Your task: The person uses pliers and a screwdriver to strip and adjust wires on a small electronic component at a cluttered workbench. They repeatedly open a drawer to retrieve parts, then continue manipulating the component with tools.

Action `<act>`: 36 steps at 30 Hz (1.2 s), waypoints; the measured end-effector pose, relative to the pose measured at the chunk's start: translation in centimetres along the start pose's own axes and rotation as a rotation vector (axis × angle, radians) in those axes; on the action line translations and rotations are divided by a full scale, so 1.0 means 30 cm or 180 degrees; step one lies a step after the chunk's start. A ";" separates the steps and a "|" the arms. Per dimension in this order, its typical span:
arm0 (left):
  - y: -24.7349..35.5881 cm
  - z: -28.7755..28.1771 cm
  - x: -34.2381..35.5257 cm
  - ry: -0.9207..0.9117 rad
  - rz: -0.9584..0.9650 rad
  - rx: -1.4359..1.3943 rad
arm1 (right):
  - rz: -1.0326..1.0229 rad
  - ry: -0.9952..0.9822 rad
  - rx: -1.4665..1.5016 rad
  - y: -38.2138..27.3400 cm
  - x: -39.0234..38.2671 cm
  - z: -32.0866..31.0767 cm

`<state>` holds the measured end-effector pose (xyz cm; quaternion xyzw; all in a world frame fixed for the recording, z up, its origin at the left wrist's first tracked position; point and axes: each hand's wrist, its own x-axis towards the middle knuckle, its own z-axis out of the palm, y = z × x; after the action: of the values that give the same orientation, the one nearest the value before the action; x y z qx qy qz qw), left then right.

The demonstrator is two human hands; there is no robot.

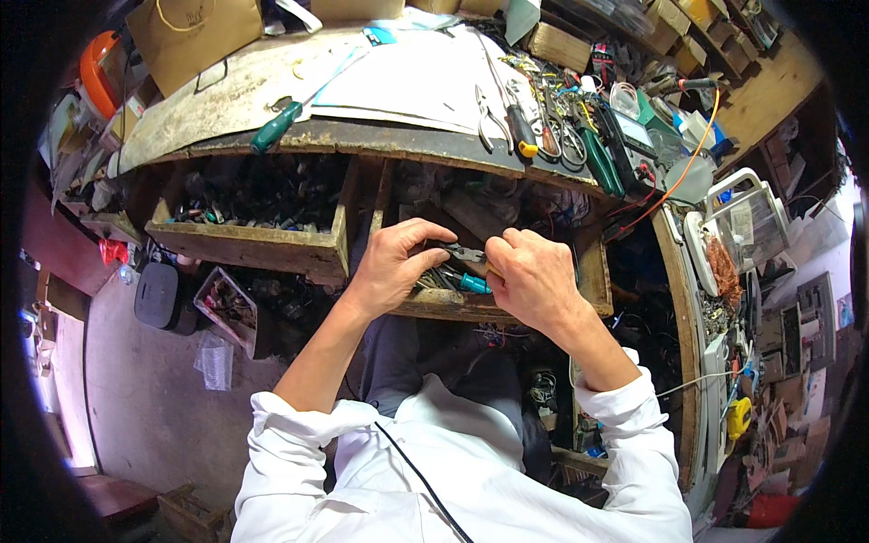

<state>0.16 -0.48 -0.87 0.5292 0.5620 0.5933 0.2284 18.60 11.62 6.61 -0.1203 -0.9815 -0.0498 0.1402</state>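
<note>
Over the open right-hand drawer (471, 308) both of my hands are close together. My right hand (539, 276) is closed around the handles of a pair of pliers (467, 254), whose metal jaws point toward my other hand. Thumb and forefinger of my left hand (398, 264) curl in at the jaw tips; a small dark piece seems to be between them, too small to name. Just below the pliers, a teal handle (474, 284) and several metal tools show in the drawer.
A left drawer (249, 242) full of small dark parts stands open. On the bench above lie a green-handled screwdriver (277, 127), white sheets (407, 77), another pair of pliers (493, 118) and a yellow-and-black screwdriver (521, 131). An orange cable (704, 140) arcs at the right. A bin (226, 308) stands on the floor.
</note>
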 end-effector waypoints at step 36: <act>-0.009 -0.001 0.004 -0.0238 -0.0098 -0.0173 | 0.0168 -0.0175 -0.0038 -0.012 -0.011 -0.001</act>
<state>-0.01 -0.31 -1.07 0.5358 0.5449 0.5845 0.2726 18.84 11.21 6.52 -0.1483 -0.9812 -0.0486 0.1138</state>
